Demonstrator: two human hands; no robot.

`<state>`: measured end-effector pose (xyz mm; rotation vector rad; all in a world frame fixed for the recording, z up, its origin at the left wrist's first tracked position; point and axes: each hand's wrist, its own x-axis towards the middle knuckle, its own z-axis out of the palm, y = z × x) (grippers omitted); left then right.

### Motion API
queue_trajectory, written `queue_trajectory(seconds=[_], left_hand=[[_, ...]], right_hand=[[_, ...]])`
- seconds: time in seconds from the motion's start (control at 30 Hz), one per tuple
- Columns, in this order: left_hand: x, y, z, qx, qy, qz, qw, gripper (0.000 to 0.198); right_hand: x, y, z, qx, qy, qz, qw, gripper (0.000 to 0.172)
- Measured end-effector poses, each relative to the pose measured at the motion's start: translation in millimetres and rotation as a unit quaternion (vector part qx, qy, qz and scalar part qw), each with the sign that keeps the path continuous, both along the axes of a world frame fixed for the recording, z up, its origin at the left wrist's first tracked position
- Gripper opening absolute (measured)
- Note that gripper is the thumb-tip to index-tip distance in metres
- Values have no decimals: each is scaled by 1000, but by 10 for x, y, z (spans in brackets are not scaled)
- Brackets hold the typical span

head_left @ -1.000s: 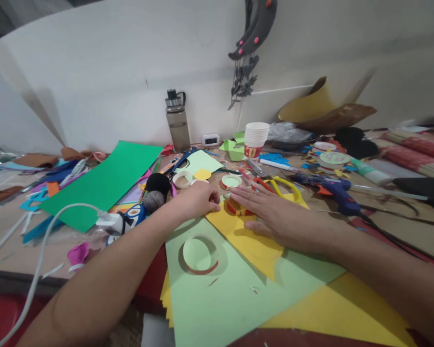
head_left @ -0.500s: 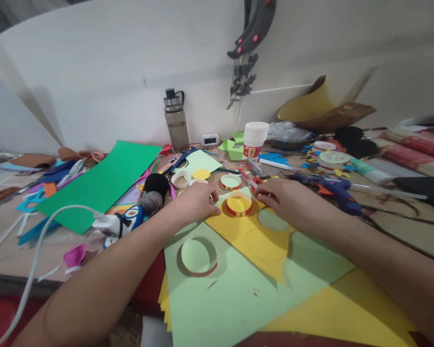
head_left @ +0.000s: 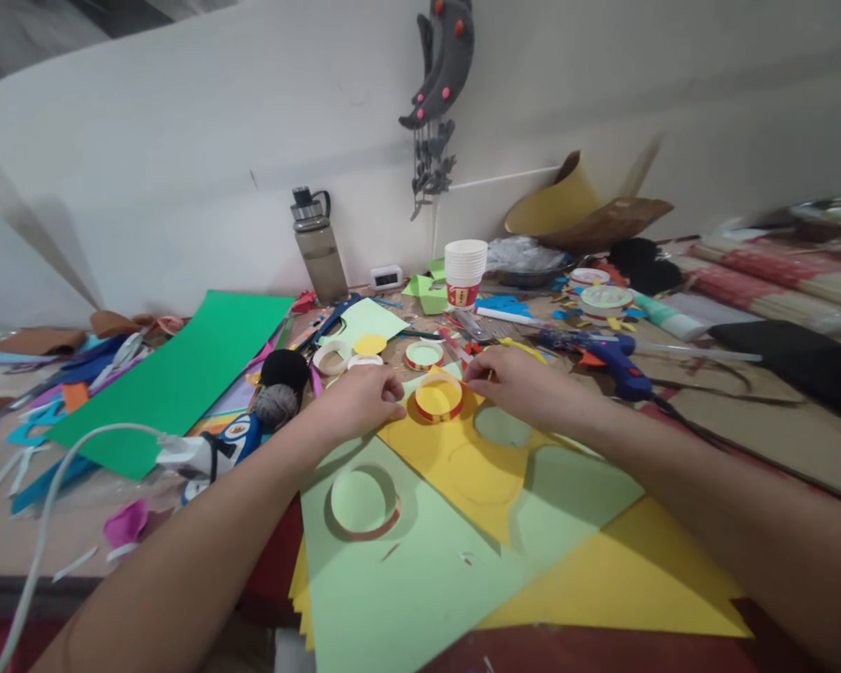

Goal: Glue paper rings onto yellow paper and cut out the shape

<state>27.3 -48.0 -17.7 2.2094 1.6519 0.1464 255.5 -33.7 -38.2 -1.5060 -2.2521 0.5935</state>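
My left hand [head_left: 365, 400] rests at the left edge of a cut yellow paper sheet [head_left: 487, 495], thumb and fingers apart. Across from it, my right hand [head_left: 508, 381] has its fingers bent together at the sheet's far edge, seemingly pinching it. Between the hands a shallow red-and-yellow ring [head_left: 438, 400], like a cut cup rim, stands on the yellow sheet. A round hole and a drawn circle show in this sheet. Beneath it lies light green paper [head_left: 406, 584], with a larger pale ring [head_left: 364, 505] on its left part.
Behind the hands are another small ring [head_left: 424, 355], a white tape roll [head_left: 331, 357] and stacked paper cups [head_left: 465, 273]. A blue glue gun [head_left: 620, 365] lies at right. Green paper [head_left: 175, 374], dark yarn balls [head_left: 284, 369] and a white cable [head_left: 60, 486] lie at left; a bottle [head_left: 320, 252] stands behind.
The whole view has shifted, so the scene sits further left. My right hand has come slightly closer to the ring on the yellow sheet; my left hand keeps nearly the same place beside it.
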Motion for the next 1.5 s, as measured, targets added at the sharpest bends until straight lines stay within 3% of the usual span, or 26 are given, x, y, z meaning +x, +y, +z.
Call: queue_trajectory(seconds=[0.2, 0.37, 0.5, 0.6, 0.73, 0.9, 1.03, 1.3, 1.5], left_hand=[[-5, 3, 97, -20, -101, 3, 995, 24], [20, -25, 122, -149, -308, 45, 939, 47], [75, -87, 138, -175, -348, 63, 919, 39], [107, -113, 139, -188, -392, 69, 898, 40], [125, -117, 112, -161, -402, 53, 900, 40], [120, -125, 101, -127, -387, 44, 912, 41], [119, -132, 110, -163, -440, 33, 882, 42], [74, -96, 95, -190, -509, 23, 839, 45], [71, -84, 100, -212, -554, 14, 805, 45]], right_hand=[[79, 65, -18, -59, 119, -4, 991, 13], [61, 51, -43, -62, 199, -8, 978, 11], [4, -67, 91, -79, 258, -3, 963, 15], [-16, -140, 184, -113, 287, 0, 951, 30], [-32, -176, 234, -139, 287, 35, 947, 42], [-46, -163, 203, -142, 287, 38, 947, 36], [-35, -152, 185, -133, 297, 28, 945, 35], [-15, -157, 194, -154, 292, 73, 941, 43], [-30, -165, 221, -155, 286, 60, 944, 35]])
